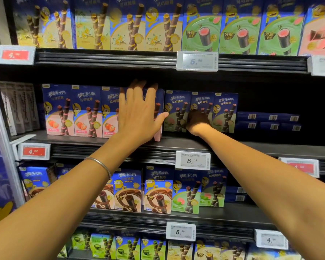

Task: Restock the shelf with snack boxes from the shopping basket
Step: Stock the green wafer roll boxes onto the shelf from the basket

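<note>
Snack boxes with pink strawberry fronts (60,109): blue cardboard cartons standing upright in a row at the left of the black middle shelf (176,143), faces forward.
Silver bangle (99,164): round the left forearm, below the shelf edge.
Left grip (139,117): wide, with fingers straight and spread. The palm lies flat against the front of the end pink-fronted box (159,98), the fingertips reach past its top edge, and the thumb points right.
End pink-fronted box: upright, last in its row and mostly hidden behind the palm.
Green-fronted snack boxes (225,113): three upright, just right of the pink row.
Right grip (197,121): in shadow, low against the fronts of the first two green boxes. I cannot tell whether the fingers curl round one.
White price tag (193,160): on the shelf edge beneath the right wrist.
Dark blue flat boxes (270,121): stacked lying down, barcode ends forward, right of the green row.
</note>
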### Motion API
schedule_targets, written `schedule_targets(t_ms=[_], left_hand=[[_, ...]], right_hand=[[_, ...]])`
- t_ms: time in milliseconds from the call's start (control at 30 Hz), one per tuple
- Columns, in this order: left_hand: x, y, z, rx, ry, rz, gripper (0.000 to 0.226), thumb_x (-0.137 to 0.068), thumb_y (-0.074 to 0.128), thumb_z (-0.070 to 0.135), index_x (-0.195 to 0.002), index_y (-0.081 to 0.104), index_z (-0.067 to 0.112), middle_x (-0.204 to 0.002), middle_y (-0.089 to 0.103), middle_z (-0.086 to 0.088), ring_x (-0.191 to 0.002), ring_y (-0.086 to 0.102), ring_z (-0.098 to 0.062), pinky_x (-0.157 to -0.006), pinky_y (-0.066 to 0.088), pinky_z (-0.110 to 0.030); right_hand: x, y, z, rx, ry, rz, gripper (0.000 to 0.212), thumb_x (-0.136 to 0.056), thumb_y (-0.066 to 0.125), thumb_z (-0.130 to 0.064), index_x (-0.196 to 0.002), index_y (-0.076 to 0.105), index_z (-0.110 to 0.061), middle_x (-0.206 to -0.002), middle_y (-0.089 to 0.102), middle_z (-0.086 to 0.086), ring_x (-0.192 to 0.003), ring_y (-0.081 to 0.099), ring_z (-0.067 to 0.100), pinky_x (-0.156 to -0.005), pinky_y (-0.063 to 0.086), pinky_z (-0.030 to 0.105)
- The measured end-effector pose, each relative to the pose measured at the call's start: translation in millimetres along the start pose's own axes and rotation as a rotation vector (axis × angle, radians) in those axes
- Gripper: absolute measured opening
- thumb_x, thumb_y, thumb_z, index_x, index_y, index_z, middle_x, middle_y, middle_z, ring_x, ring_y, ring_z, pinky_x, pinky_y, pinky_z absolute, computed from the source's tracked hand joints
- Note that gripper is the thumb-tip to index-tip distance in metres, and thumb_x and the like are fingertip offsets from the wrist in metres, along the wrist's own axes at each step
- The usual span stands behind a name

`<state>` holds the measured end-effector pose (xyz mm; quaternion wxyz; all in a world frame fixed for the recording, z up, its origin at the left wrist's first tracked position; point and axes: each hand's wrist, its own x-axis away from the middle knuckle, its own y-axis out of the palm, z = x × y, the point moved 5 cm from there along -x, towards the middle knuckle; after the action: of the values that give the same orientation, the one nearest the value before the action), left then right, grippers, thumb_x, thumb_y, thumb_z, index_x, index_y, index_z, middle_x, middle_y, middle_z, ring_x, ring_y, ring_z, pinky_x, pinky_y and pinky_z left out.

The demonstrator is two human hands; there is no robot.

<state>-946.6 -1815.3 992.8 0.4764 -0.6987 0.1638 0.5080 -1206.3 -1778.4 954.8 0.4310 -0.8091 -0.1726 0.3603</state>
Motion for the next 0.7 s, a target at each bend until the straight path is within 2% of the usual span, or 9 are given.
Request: schedule_targets(t_ms=[167, 367, 467, 533, 600, 700], left_hand=[[-0.2, 0.3, -0.7, -0.005, -0.002, 0.007, 0.07, -0.094, 0.062, 0.063, -0.139, 0.046, 0.012, -0.132, 0.051, -0.019, -0.12, 0.048, -0.039, -0.104, 0.04, -0.052], [1.7, -1.8, 1.4, 0.008, 0.011, 0.017, 0.071, -0.095, 0.061, 0.063, -0.141, 0.046, 0.011, -0.13, 0.05, -0.019, -0.119, 0.047, -0.038, -0.104, 0.039, -0.051], [5.1, -2.6, 3.8, 0.035, 0.013, 0.015, 0.073, -0.095, 0.059, 0.062, -0.145, 0.045, 0.011, -0.133, 0.05, -0.018, -0.122, 0.046, -0.038, -0.108, 0.038, -0.052], [9.8, -6.5, 6.0, 0.097, -0.003, 0.033, 0.074, -0.095, 0.063, 0.059, -0.149, 0.045, 0.011, -0.139, 0.049, -0.018, -0.13, 0.045, -0.038, -0.114, 0.035, -0.055], [17.7, -12.4, 9.3, 0.196, -0.031, 0.069, 0.073, -0.096, 0.065, 0.054, -0.152, 0.046, 0.012, -0.147, 0.048, -0.017, -0.139, 0.042, -0.037, -0.118, 0.031, -0.057], [32.3, -21.3, 18.6, 0.414, -0.067, 0.134, 0.069, -0.096, 0.066, 0.048, -0.152, 0.049, 0.011, -0.151, 0.049, -0.013, -0.143, 0.042, -0.032, -0.119, 0.033, -0.051]], right_hand=[[-0.3, 0.9, 0.6, 0.004, 0.014, -0.001, 0.046, -0.094, 0.065, -0.03, -0.131, 0.058, -0.004, -0.132, 0.059, 0.022, -0.125, 0.054, 0.04, -0.103, 0.042, 0.039], [2.2, -3.2, 1.9, -0.032, 0.043, -0.01, 0.047, -0.093, 0.066, -0.034, -0.129, 0.06, -0.004, -0.131, 0.062, 0.021, -0.122, 0.057, 0.038, -0.096, 0.043, 0.035], [12.6, -15.6, 1.8, -0.13, 0.076, -0.007, 0.05, -0.095, 0.065, -0.037, -0.131, 0.06, -0.003, -0.131, 0.061, 0.02, -0.12, 0.058, 0.035, -0.098, 0.045, 0.036], [25.4, -23.4, 7.4, -0.33, 0.135, -0.054, 0.042, -0.096, 0.066, -0.025, -0.13, 0.059, -0.001, -0.129, 0.062, 0.019, -0.115, 0.06, 0.032, -0.093, 0.053, 0.037], [47.8, -32.6, 12.0, -0.616, 0.186, -0.109, 0.035, -0.096, 0.063, -0.014, -0.128, 0.058, 0.0, -0.129, 0.062, 0.02, -0.117, 0.061, 0.033, -0.095, 0.057, 0.043], [89.3, -59.0, 14.8, -0.898, 0.175, -0.068, 0.038, -0.095, 0.067, -0.017, -0.128, 0.056, -0.003, -0.127, 0.065, 0.013, -0.113, 0.066, 0.026, -0.085, 0.061, 0.038]])
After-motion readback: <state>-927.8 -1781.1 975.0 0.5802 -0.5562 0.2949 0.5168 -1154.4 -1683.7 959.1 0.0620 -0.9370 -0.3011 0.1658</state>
